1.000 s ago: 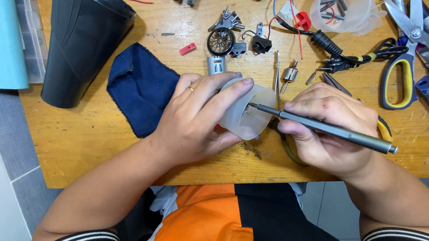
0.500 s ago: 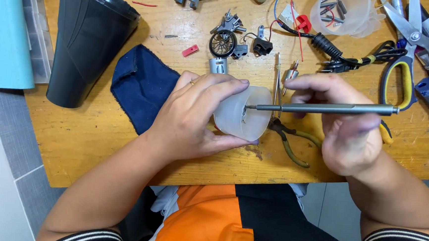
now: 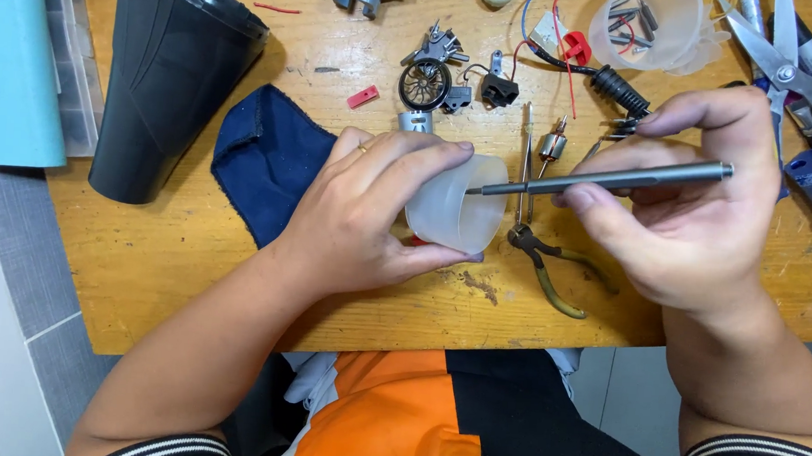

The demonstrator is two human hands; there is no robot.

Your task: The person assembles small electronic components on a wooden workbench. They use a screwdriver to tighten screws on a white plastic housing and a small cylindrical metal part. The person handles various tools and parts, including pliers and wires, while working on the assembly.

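Left hand [image 3: 369, 212]: clenched around frosted plastic housing [image 3: 454, 207], near the tabletop's [image 3: 187, 271] front edge. Right hand [image 3: 698, 218]: grasping grey screwdriver [image 3: 606, 177], axis horizontal, tip entering housing from right.

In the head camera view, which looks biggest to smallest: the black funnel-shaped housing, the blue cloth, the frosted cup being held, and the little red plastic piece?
1. Black funnel-shaped housing
2. Blue cloth, partly hidden under the left hand
3. Frosted cup
4. Red plastic piece
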